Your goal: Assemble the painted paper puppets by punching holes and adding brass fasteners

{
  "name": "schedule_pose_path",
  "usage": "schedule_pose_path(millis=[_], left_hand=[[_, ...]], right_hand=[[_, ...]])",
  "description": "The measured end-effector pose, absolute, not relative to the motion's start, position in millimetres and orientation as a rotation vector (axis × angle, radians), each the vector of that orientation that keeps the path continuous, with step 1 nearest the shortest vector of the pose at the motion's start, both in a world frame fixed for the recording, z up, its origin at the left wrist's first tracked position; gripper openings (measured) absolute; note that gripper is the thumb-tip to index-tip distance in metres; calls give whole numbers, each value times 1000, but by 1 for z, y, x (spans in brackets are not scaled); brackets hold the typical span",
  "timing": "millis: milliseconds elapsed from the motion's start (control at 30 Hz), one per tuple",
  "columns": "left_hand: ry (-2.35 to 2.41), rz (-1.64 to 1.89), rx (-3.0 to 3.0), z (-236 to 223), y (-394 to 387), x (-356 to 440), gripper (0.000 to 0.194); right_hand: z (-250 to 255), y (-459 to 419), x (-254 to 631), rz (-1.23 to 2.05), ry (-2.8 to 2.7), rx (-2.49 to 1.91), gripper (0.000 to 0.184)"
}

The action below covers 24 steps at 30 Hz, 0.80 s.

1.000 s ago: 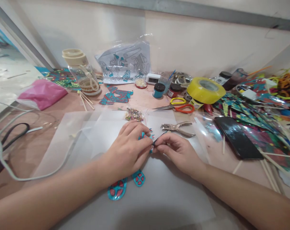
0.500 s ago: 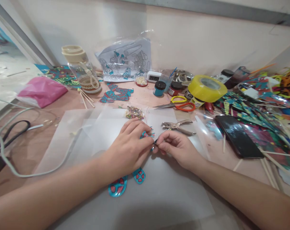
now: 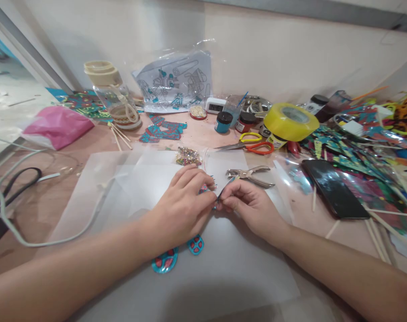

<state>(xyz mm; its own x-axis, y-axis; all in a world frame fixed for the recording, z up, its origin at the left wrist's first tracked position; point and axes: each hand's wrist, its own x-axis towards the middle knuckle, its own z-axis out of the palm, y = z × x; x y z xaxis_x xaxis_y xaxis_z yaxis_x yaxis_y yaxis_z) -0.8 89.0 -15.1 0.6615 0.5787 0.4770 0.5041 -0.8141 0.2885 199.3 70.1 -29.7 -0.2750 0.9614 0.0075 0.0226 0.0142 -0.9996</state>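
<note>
My left hand (image 3: 185,203) lies knuckles up on the white paper sheet (image 3: 223,277), fingers closed over a small teal and red painted cut-out (image 3: 203,189) that mostly hides under them. My right hand (image 3: 248,205) meets it fingertip to fingertip, pinching a thin dark strip (image 3: 225,190) that sticks up and away from the pinch. Two teal and red oval cut-outs (image 3: 165,260) (image 3: 195,244) lie on the sheet under my left wrist. A metal hole punch (image 3: 250,174) rests just beyond my right hand.
Scissors with yellow and red handles (image 3: 253,144), a yellow tape roll (image 3: 290,120), paint pots (image 3: 222,122) and a bead bag (image 3: 189,156) lie behind. A black phone (image 3: 334,190) and heaps of coloured cut-outs and sticks (image 3: 367,156) fill the right. A jar (image 3: 114,96), pink bag (image 3: 57,126) and cable (image 3: 18,239) sit left.
Both hands stayed together at the same spot; the right fingers shifted slightly on the dark strip, and the view tilted down a little.
</note>
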Motion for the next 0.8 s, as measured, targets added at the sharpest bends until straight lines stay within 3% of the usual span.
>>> schedule_pose_path(millis=[433, 667, 800], left_hand=[[947, 914, 2694, -15, 81, -1, 16], [957, 939, 2738, -14, 84, -4, 16], [936, 947, 2763, -13, 86, -6, 17]], right_hand=[[-31, 64, 199, 898, -1746, -1082, 5], [-25, 72, 206, 209, -2017, -1125, 11], [-27, 76, 205, 319, -2110, -975, 11]])
